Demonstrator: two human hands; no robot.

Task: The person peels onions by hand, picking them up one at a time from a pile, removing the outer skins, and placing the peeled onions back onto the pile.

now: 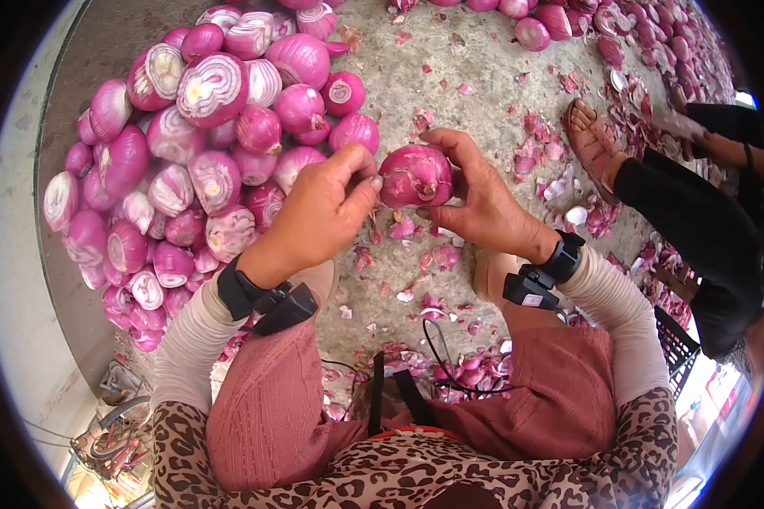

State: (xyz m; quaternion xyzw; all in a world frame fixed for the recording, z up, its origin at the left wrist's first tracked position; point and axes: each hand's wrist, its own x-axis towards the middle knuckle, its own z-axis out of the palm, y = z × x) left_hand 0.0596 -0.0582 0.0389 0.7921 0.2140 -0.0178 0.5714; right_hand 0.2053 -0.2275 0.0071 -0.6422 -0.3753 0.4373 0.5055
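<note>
Item: 1 red onion (416, 176), centre frame, at 3 o'clock of the peeled pile (187, 153); right hand (484, 204) fingers curled closed around it, left hand (323, 212) fingers pinched shut on its skin edge; judged best handling: steady hold, draw skin off toward 9 o'clock.

Red onion (414, 176): whole, purple-pink skin partly peeled, root end facing the camera, held off the concrete floor (450, 68) between both hands, just right of the pile.
</note>
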